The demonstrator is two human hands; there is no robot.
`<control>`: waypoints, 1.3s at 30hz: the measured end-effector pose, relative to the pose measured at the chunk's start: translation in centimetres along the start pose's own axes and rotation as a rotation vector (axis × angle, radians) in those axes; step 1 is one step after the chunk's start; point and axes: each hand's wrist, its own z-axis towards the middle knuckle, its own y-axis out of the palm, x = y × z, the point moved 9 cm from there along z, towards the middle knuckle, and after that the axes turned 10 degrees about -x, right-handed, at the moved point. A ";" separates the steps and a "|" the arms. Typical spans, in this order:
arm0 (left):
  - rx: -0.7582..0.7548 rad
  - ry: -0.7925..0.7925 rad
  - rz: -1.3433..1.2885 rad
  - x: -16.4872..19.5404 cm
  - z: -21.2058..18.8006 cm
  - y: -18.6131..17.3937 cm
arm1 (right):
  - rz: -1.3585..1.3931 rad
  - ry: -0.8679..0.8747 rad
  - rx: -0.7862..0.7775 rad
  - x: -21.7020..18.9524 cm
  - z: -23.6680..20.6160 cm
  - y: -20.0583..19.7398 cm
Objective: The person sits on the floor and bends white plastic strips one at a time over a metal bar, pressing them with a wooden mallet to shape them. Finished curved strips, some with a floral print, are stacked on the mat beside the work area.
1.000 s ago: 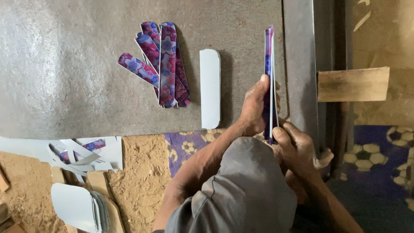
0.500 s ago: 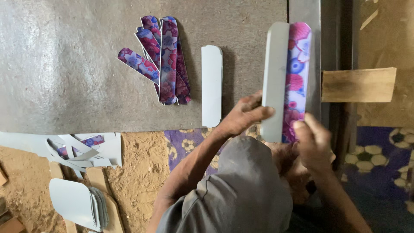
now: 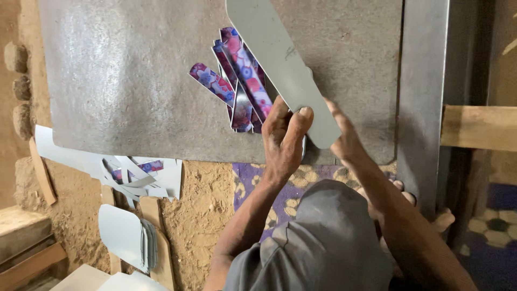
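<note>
Head view: both hands, left (image 3: 285,137) and right (image 3: 344,137), pinch a grey strip (image 3: 280,64) over the patterned strips (image 3: 239,86) near the sheet's (image 3: 118,81) near edge; a slip could scatter them.

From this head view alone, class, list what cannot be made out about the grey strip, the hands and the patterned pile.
- Grey strip: its far end is cut off by the top edge.
- Right hand: its grip is hidden; palm and fingertips face away.
- Left hand: it hides what is under the palm.
- Patterned strips: the strip covers part of the pile, so no count is possible.
</note>
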 end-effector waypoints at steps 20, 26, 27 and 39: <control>-0.170 -0.309 -0.184 -8.7 -1.2 12.7 | 0.000 -0.022 0.370 -4.3 -13.5 -6.0; -0.052 -0.592 -0.546 -13.7 -0.2 13.2 | -0.136 0.100 0.305 -2.7 -14.4 -5.4; -0.013 -0.614 -0.520 -14.2 -0.2 13.3 | -0.164 0.090 0.301 -2.6 -14.5 -5.0; -0.076 -0.619 -0.645 -15.6 1.4 15.3 | -0.453 0.064 0.550 -1.7 -16.1 -5.9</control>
